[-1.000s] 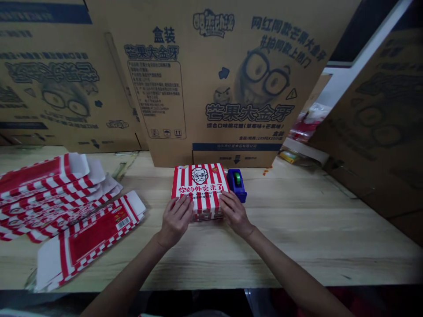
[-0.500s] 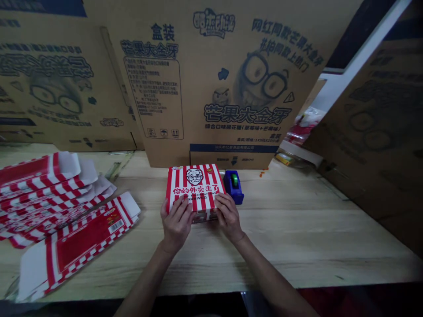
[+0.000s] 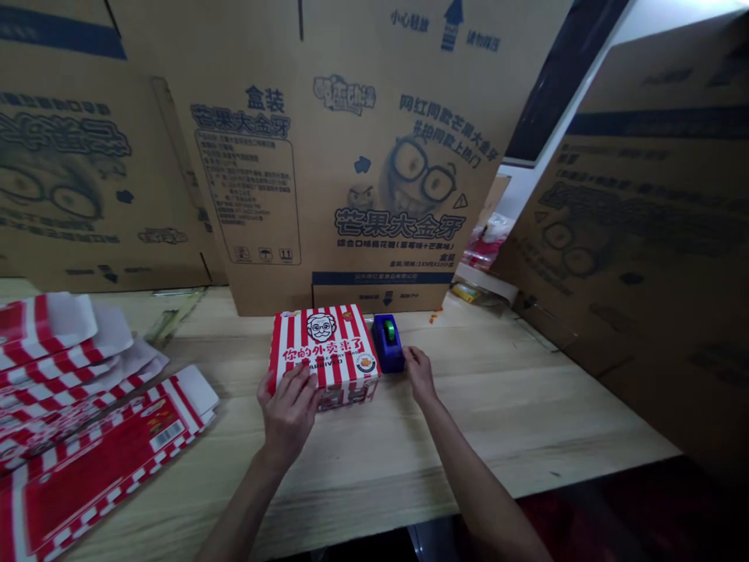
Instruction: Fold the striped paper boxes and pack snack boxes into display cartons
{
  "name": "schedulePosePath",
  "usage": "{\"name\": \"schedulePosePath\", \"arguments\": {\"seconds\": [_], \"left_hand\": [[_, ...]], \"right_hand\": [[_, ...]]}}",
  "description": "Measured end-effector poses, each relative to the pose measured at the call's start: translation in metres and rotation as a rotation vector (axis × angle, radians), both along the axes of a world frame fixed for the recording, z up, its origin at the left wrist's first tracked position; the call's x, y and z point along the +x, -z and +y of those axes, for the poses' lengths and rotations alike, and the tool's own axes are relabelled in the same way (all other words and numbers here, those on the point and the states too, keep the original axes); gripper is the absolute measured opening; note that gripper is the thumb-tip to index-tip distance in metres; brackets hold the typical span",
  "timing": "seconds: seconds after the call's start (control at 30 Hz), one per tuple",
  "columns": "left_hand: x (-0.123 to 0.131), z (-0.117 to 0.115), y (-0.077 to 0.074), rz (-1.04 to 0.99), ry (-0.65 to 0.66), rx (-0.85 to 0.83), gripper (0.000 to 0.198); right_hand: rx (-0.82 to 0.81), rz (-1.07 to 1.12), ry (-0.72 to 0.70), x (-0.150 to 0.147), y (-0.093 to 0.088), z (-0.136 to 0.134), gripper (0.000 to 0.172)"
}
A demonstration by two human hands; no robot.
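A red-and-white striped carton (image 3: 324,343) with a drawn bearded face sits closed on the table. My left hand (image 3: 289,407) grips its front left corner, fingers over the lid and thumb along the left side. Just right of the carton stands a blue tape dispenser (image 3: 387,347) holding a green-cored roll. At the dispenser's front right end is my right hand (image 3: 420,373), its fingers drawn together in a pinch. Whatever lies between those fingertips is too small to make out.
Flattened striped cartons (image 3: 99,460) lie in an overlapping pile at the left. Large brown cardboard boxes (image 3: 263,273) wall off the back, and another cardboard box (image 3: 614,312) stands at the right. A small yellow packet (image 3: 465,293) lies at the back right.
My right hand has left the carton's front right corner and moved right to the tape dispenser. My left hand stays on the carton. The camera view has shifted.
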State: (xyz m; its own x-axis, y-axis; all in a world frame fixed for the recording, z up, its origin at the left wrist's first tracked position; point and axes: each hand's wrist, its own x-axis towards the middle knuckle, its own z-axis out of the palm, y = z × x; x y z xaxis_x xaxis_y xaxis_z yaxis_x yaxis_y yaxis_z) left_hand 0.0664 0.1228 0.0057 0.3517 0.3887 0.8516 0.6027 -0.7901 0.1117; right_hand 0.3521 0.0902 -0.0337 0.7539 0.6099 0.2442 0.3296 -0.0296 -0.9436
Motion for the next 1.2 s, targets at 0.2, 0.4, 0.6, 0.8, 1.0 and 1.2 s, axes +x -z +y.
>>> {"name": "schedulePosePath", "arguments": {"seconds": [0.2,0.4,0.6,0.8,1.0,1.2], "left_hand": [[-0.002,0.002,0.004,0.01,0.008,0.013,0.014],[-0.001,0.002,0.003,-0.004,0.009,0.003,0.012],[-0.001,0.0,0.0,-0.002,0.0,0.013,0.012],[-0.001,0.0,-0.001,0.004,0.008,-0.007,0.011],[-0.001,-0.002,-0.001,0.005,0.004,-0.013,0.01],[-0.001,-0.006,-0.004,0.009,0.004,-0.098,0.012]], "right_hand": [[-0.013,0.039,0.037,-0.007,0.002,0.019,0.028],[0.032,0.067,0.102,-0.007,0.008,0.024,0.025],[0.104,0.095,0.131,-0.018,0.024,0.008,0.032],[0.153,0.063,0.168,-0.03,0.046,-0.017,0.034],[0.159,-0.01,0.17,-0.027,0.054,-0.02,0.029],[0.169,-0.13,-0.045,-0.024,-0.01,-0.044,0.022]]}}
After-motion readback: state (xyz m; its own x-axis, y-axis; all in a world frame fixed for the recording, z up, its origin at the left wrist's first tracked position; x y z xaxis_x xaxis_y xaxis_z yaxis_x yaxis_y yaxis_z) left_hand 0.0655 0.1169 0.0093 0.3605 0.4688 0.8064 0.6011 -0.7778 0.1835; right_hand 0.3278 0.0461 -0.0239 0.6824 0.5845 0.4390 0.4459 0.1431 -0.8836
